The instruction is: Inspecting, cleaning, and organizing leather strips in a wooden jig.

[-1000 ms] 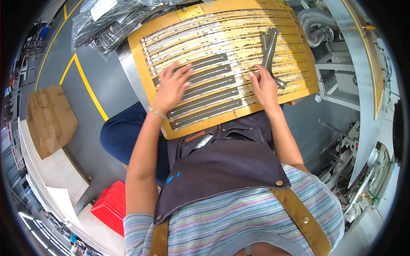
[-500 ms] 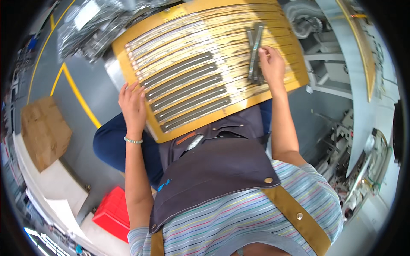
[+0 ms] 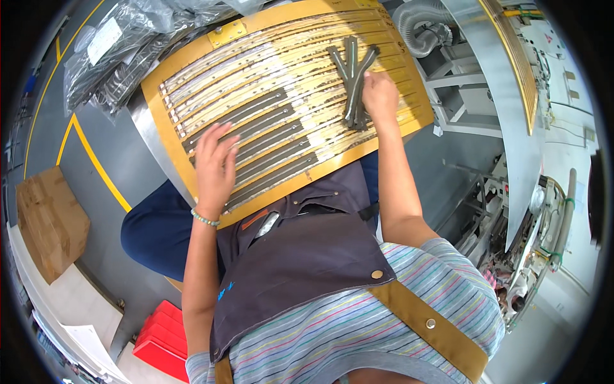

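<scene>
A large yellow template board [image 3: 211,61] with long parallel slots lies across my lap. Several dark grey zippers [image 3: 268,157], each with a light line along its middle, lie side by side in the slots at the board's lower left. My left hand [image 3: 215,160] is over their left ends, fingers spread and holding nothing. Toward the board's right, a loose fanned bunch of zippers [image 3: 352,83] rests on top of the slots. My right hand [image 3: 381,96] is at the bunch's right side, its fingers closed on a zipper's edge; the fingertips are partly hidden.
Clear plastic bags of dark goods [image 3: 115,57] sit beyond the board's far left corner. A cardboard box [image 3: 52,221] and a red bin [image 3: 163,339] stand at left. On the right are a silver flexible duct [image 3: 425,32] and a metal panel [image 3: 508,115].
My left hand has moved from the board's left edge in over the laid zippers. The loose bunch has fanned apart at its far end, my right hand still beside it. The whole view has shifted.
</scene>
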The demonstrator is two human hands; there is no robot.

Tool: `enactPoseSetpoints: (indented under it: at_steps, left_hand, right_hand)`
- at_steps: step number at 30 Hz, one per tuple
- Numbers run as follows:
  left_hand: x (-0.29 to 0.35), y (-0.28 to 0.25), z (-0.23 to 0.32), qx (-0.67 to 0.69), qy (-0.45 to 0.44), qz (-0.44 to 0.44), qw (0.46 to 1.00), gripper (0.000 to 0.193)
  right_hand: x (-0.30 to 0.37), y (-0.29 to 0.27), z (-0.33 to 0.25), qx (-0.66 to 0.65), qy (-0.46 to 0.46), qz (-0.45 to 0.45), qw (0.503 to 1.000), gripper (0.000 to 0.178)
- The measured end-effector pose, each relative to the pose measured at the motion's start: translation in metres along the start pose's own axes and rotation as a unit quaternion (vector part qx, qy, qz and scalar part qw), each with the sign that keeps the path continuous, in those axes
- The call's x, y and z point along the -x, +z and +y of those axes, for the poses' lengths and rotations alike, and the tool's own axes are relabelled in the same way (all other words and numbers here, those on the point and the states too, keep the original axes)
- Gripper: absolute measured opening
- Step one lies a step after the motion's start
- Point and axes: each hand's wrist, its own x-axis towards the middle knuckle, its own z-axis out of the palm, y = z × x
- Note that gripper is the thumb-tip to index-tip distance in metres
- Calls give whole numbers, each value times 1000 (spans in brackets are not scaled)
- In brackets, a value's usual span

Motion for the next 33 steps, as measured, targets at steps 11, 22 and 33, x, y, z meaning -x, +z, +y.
enactPoseSetpoints:
  at_steps: [11, 22, 33]
  left_hand:
    - [33, 25, 50, 110, 68, -156, 979, 19]
    - [40, 13, 41, 101, 29, -136, 985, 17]
    - [31, 5, 37, 112, 32, -117, 986, 18]
  right_hand:
    - [22, 9, -10, 26, 3, -109, 994, 21]
    - [23, 6, 10, 41, 24, -37, 998, 32]
    - [-2, -9, 79, -380, 241, -72, 890, 15]
